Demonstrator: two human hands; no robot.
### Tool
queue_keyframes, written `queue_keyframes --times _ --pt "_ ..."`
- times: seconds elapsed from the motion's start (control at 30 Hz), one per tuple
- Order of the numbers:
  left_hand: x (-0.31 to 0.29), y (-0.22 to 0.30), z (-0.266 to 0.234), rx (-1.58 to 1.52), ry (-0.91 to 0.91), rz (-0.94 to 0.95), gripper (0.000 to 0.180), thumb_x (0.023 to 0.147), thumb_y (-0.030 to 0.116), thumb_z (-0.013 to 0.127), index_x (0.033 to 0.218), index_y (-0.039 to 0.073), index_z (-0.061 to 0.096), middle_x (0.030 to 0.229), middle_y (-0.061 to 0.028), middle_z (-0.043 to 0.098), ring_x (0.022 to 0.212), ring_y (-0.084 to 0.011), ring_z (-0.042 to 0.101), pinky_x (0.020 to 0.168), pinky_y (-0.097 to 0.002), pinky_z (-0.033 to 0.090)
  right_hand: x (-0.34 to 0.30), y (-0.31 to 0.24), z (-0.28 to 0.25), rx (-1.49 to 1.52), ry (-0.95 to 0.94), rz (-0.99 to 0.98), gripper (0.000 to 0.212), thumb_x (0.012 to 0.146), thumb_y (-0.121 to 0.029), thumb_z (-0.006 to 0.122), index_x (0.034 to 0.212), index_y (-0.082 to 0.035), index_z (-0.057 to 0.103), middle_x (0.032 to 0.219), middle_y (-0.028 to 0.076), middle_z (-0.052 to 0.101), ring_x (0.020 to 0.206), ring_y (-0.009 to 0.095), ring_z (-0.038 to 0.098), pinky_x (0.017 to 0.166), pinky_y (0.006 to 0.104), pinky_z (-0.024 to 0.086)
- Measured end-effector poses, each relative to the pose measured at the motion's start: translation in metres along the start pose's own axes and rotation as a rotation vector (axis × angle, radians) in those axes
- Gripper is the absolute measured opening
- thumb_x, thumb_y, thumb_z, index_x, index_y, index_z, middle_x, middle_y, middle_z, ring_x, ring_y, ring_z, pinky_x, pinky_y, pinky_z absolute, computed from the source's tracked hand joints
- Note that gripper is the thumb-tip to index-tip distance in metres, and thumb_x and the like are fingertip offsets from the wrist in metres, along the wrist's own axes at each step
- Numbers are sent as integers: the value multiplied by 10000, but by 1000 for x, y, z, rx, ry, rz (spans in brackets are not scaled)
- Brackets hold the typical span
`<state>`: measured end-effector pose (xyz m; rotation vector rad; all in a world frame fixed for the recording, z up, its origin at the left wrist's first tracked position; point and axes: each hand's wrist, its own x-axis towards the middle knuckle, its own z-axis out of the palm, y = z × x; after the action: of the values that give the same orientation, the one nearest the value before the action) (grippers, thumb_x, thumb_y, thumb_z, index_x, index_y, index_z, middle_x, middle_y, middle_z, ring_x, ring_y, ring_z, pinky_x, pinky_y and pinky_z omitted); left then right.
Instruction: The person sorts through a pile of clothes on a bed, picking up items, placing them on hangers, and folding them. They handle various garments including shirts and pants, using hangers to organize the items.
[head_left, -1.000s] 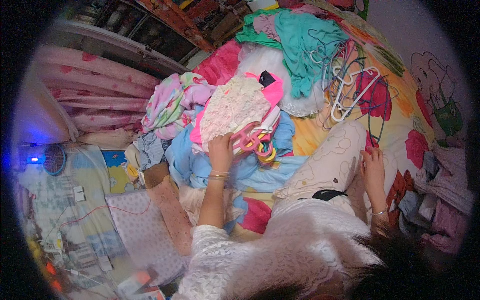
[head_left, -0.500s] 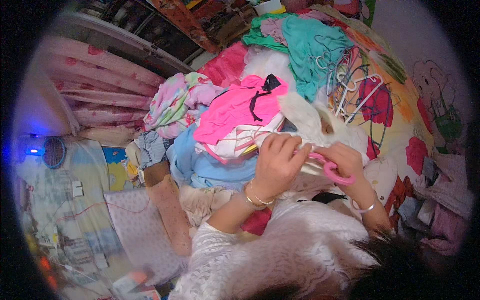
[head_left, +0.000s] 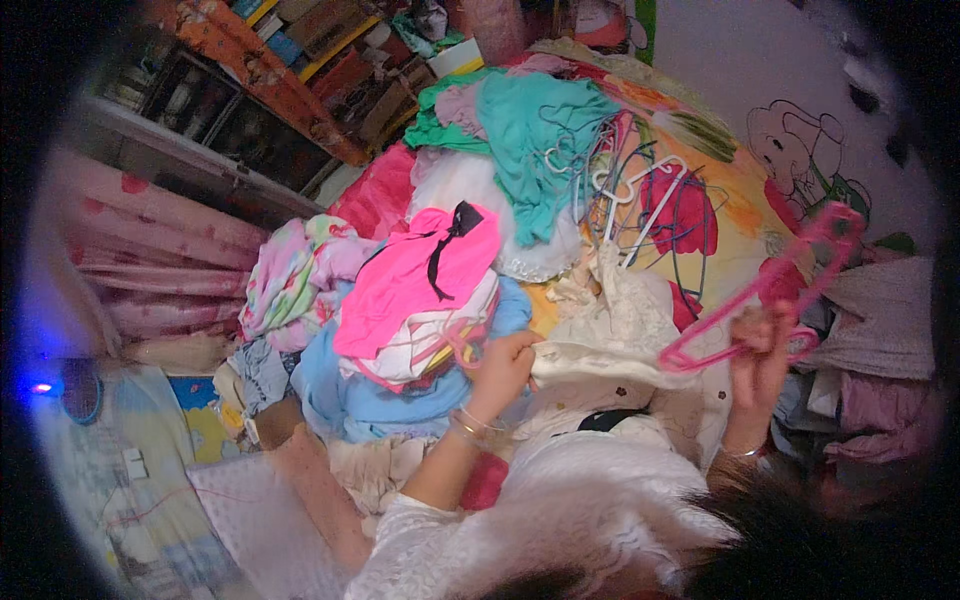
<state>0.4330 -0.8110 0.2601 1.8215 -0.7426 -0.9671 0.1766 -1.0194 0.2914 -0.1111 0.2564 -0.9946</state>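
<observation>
My left hand (head_left: 503,372) is closed on the edge of a cream-white lacy garment (head_left: 610,366), which spreads across in front of me. To the right, my right hand (head_left: 757,362) is raised with its fingers wrapped round a pink clothes hanger (head_left: 832,243). The hanger is tilted, blurred by motion and carries no garment. Just beyond my left hand lies a stack of folded clothes with a bright pink top (head_left: 420,280) uppermost, its black tie showing. Another pink hanger's end (head_left: 462,345) sticks out of that stack.
Light blue cloth (head_left: 335,375) lies under the stack. Teal clothing (head_left: 545,130) and a tangle of white and dark hangers (head_left: 640,200) rest on the flowered bedding beyond. A pink curtain (head_left: 180,265) hangs at left; folded towels (head_left: 880,320) sit at far right.
My hands have moved apart. The right has lifted the pink hanger away to the right, clear of the cream garment. The left keeps the garment's edge. The view has shifted.
</observation>
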Motion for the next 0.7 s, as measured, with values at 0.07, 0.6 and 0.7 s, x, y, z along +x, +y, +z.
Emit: queue_keyframes --times 0.07,0.6,0.7 --pt "23 -11 -9 -91 -103 -23 234 830 27 408 892 -35 624 656 -105 617 508 -157 580 491 -289 466 4 -33 1 -196 -162 -384 249 925 -255 518 1037 -37 565 618 -58 261 552 71 285 529 200 294" --pt "266 285 -152 125 759 1089 301 806 56 503 1084 -40 565 1007 -90 617 880 -192 582 797 -295 444 -30 -26 -112 -1675 356 -530 362 936 -160 477 1263 -5 466 905 33 554 766 106 498 703 240 425" --pt "326 190 -96 69 587 953 387 810 129 563 1161 -24 509 1073 -128 550 975 -229 513 866 -324 396 -14 -38 -127 -1624 523 -468 383 922 -105 472 1289 -1 437 1083 145 572 928 191 560 800 310 448"
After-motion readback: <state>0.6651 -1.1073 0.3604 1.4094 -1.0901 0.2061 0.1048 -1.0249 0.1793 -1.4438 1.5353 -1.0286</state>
